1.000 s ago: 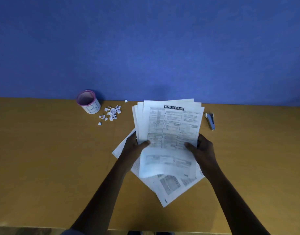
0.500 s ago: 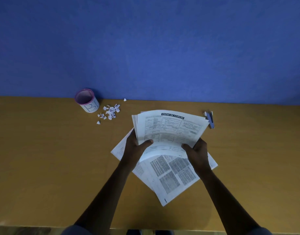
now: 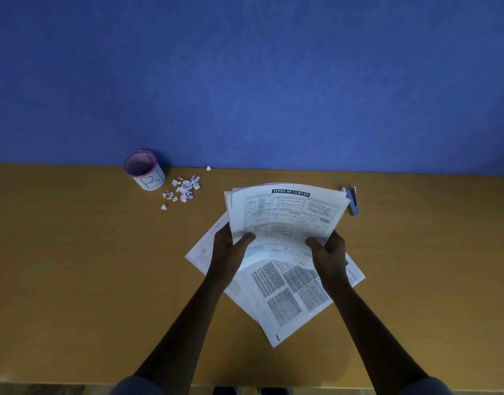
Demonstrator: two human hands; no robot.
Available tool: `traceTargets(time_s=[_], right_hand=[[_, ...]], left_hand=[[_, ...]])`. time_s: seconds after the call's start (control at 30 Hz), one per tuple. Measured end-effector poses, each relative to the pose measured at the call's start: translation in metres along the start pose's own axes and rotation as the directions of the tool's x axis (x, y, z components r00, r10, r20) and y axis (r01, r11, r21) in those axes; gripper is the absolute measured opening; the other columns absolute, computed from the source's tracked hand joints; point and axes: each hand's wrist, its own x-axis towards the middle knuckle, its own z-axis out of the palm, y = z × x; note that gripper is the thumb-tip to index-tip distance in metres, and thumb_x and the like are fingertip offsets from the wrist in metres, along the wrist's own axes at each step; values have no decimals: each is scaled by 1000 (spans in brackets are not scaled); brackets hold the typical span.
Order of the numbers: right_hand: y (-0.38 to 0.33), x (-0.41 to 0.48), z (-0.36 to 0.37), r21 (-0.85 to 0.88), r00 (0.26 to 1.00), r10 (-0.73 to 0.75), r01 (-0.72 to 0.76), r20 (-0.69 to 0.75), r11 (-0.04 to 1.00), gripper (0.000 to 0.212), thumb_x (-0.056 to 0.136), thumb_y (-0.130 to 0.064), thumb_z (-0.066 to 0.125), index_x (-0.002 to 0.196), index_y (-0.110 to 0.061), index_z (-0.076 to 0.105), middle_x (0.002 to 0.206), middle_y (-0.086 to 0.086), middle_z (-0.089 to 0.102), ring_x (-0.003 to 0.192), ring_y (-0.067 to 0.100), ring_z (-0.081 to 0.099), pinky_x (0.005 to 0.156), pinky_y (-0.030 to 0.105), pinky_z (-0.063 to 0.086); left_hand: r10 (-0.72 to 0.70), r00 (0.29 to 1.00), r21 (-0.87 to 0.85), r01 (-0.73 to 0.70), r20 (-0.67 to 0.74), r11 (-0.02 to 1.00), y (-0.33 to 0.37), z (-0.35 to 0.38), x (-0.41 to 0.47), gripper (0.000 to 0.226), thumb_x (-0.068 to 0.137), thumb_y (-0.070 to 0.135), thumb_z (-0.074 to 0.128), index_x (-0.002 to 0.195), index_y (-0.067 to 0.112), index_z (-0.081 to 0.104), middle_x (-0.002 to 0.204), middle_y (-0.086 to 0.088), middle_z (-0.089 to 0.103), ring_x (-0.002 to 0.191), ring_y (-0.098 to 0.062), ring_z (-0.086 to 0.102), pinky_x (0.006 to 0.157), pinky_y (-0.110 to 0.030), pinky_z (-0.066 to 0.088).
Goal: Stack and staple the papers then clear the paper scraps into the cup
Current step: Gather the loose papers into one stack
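Observation:
I hold a bundle of printed papers (image 3: 285,215) tilted up off the table, its top sheet headed "Types of Curves". My left hand (image 3: 229,249) grips the bundle's lower left edge, thumb on the front. My right hand (image 3: 329,253) grips the lower right edge the same way. More printed sheets (image 3: 290,292) lie fanned flat on the table beneath both hands. A white cup with a pink rim (image 3: 144,170) stands at the back left. Beside the cup lies a small pile of white paper scraps (image 3: 183,189). A blue stapler (image 3: 353,201) lies to the right of the papers.
The brown table (image 3: 74,266) runs up to a blue wall (image 3: 245,81) at the back. One stray scrap (image 3: 208,168) lies against the wall, another (image 3: 164,206) in front of the pile. The table's front edge crosses the bottom of the view.
The held bundle has tipped farther away and dropped lower, uncovering the text-covered sheet lying under it. Both hands keep their grip. Cup, scraps and stapler have not moved.

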Motion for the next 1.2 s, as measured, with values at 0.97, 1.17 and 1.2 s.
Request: traceTargets(time_s=[0.97,1.17,1.2], right_hand=[[77,-31,-19,-362,632,569,-772,-526,523,114,62,-53,94,137,5,32,137,22,35,131,43,35,102,56,40],[69,-16,-9,-368,653,560,-754,-510,544,80,79,-21,85,136,7,36,138,27,36,129,46,37,102,58,42],[67,-13,-8,-366,664,556,-744,-499,560,79,79,-17,84,136,7,36,139,27,36,129,47,36,103,59,42]], left_hand=[[-148,987,-337,158,55,928,-20,-51,-6,43,100,5,63,142,13,60,137,-8,71,123,-29,69,97,-48,60],[-166,984,-343,180,70,922,-19,-49,-13,40,100,3,63,139,12,62,131,-8,73,118,-28,72,86,-39,63],[-170,983,-343,185,73,921,-18,-48,-14,40,99,3,63,139,12,62,131,-8,74,118,-28,72,85,-38,64]])
